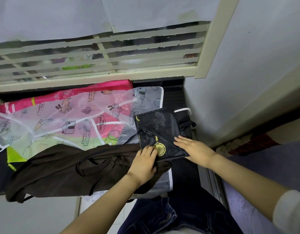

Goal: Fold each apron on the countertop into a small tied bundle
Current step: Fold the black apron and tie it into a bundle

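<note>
Head view. Around my work the countertop [173,96] is crowded. A limp, matte brown apron [61,169] lies crumpled across the near edge, its straps looped on top, and it runs right under my left hand [144,163]. Behind it spreads a thin, see-through apron [69,119] printed with rabbits, houses and cars and edged in white. It overlaps a shiny pink cloth [112,86] at the back and a bright green one [15,154] at the left. A dark bundle with a white trim [184,117] sits against the wall [247,65], just beyond the piece I am working on. A slatted window [95,53] runs along the back.

The black apron [159,125] is a crinkly, glossy sheet already folded to a rough square, with a diagonal fold across it and a yellow print [160,147] near its front corner. It lies at the right end of the counter, partly over the see-through apron and the brown one. A thin black strap [130,139] trails off its left side.

My right hand [195,148] lies flat, fingers straight and together, pressing its right near corner. My left fingers rest on the yellow print with the thumb at the near edge; whether I pinch the cloth or only press it, I cannot tell.
</note>
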### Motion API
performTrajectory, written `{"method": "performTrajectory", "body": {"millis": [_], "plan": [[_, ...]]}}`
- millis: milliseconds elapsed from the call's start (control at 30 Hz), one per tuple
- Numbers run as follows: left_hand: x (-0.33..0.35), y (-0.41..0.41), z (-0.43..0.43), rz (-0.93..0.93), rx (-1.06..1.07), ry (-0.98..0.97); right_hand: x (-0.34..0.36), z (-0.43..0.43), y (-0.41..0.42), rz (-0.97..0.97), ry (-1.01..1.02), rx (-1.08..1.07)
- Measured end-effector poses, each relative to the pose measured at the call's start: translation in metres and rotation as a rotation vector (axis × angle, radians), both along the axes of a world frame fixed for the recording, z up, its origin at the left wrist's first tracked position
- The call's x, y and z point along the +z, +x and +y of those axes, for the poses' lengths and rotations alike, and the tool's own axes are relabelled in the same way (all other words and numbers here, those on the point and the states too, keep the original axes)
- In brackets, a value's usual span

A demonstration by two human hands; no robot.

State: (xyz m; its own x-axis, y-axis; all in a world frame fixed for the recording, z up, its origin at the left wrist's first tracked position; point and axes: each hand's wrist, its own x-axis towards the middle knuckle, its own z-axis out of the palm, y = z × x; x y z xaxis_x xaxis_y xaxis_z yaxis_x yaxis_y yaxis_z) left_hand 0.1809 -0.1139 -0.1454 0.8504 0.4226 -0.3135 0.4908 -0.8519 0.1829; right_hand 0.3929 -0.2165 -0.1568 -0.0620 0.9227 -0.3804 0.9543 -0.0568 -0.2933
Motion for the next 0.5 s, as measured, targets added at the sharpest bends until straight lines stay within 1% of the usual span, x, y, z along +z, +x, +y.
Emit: {"method": "performTrajectory", "body": {"millis": [100, 200, 267, 367, 500], "plan": [[0.0, -0.003, 0.005, -0.053, 0.031, -0.036, 0.001, 0.005, 0.003, 0.058, 0.038, -0.043], [0.005, -0.006, 0.017, -0.155, 0.005, -0.034, 0.007, 0.005, 0.011, 0.152, 0.025, -0.083], [0.004, -0.011, 0.029, -0.182, -0.04, -0.01, 0.008, 0.002, 0.018, 0.21, 0.012, -0.086], [-0.003, -0.017, 0.043, -0.106, -0.105, 0.031, 0.006, -0.003, 0.024, 0.291, -0.02, -0.108], [-0.014, -0.016, 0.055, 0.027, -0.105, -0.035, 0.01, 0.007, 0.027, 0.381, -0.089, -0.231]]}}
